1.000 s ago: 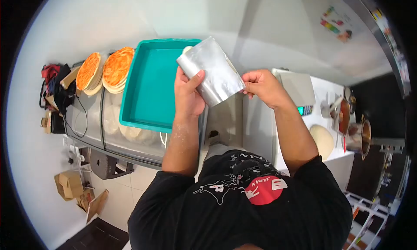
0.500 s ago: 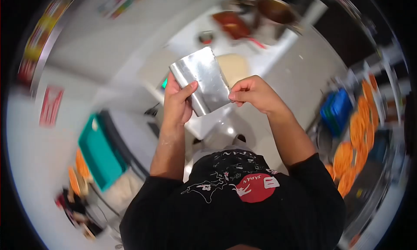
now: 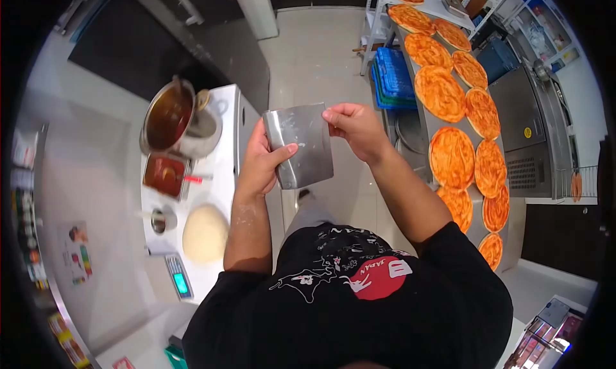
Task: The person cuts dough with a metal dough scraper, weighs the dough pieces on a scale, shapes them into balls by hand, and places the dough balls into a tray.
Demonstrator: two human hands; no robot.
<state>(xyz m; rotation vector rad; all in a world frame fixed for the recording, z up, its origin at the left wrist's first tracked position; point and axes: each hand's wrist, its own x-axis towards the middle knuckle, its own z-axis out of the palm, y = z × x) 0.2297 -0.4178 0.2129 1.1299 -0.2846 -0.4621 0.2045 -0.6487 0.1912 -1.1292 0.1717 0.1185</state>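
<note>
Head camera: where's the metal scraper (image 3: 308,154)?

"Between the two hands. The left hand (image 3: 259,167) clamps its rolled edge, thumb across the face; the right hand (image 3: 359,131) seems to pinch the upper right corner."

"How best to handle it?"

"Firm on the left, light on the right, skin clear of the thin edges, I'd say."

"And counts?"

"One metal scraper, dough ball (image 3: 205,234), pot (image 3: 168,117) and sauce tray (image 3: 164,175) each; twelve sauced rounds (image 3: 440,93) visible."

Both hands (image 3: 258,167) (image 3: 357,130) grip close together, arms (image 3: 410,192) stretched forward.
</note>
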